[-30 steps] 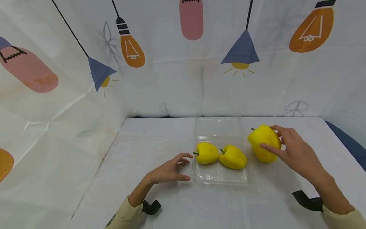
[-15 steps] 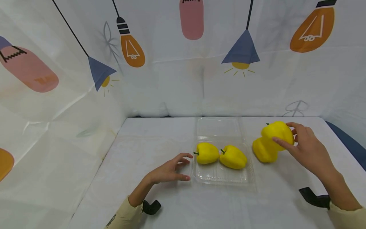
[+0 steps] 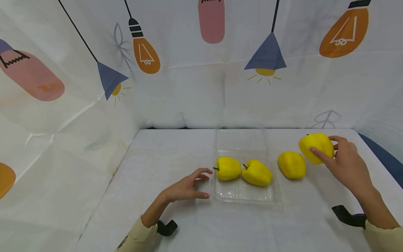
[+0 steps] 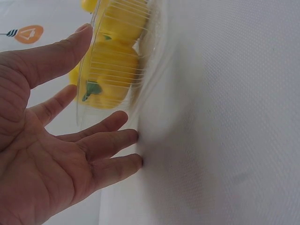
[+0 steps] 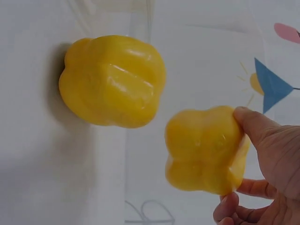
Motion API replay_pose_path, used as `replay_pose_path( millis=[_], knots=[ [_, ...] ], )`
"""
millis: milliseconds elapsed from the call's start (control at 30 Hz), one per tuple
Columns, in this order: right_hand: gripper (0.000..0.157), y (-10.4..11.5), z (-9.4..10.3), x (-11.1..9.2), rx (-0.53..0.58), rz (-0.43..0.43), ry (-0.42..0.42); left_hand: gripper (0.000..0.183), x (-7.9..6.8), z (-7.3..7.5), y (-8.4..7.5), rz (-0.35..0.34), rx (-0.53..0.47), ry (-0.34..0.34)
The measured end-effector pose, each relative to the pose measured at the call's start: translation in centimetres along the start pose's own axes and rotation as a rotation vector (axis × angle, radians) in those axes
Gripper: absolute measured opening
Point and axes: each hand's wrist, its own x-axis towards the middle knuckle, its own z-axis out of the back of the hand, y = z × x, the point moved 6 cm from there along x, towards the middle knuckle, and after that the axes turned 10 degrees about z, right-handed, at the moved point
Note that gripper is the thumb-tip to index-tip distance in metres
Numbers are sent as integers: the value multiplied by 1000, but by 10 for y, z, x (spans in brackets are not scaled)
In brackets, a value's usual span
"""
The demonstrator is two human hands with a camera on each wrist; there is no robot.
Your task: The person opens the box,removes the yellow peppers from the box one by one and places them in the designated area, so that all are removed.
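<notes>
My right hand pinches a yellow bell pepper between thumb and fingers, above the table at the right. In the right wrist view this held pepper shows its lobed bottom. Just left of it another yellow pepper sits on the table. Two more yellow peppers, one on the left and one on the right, lie in the clear plastic clamshell box. Beside the box's left edge rests my left hand, fingers spread and relaxed, holding nothing; its palm shows in the left wrist view.
The box's clear lid lies folded back toward the rear of the white table. Behind the table hangs a white sheet printed with lamps and bulbs. A dark blue surface shows past the right edge.
My right hand has carried its pepper to the right, uncovering the pepper on the table that it overlapped before. My left hand and the boxed peppers stay where they were.
</notes>
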Motion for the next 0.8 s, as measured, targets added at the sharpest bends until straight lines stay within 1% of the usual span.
replay_pose_path(
  millis=[200,533,800],
  knots=[
    [91,-10,-4,-3,-3,-42,20,69,0,-1,1,3,0,2],
    [96,-24,-16,-11,-38,-92,85,68,0,-1,1,-3,6,0],
    [98,-31,-25,-17,-62,-109,145,68,-1,0,-1,0,-11,7]
  ],
)
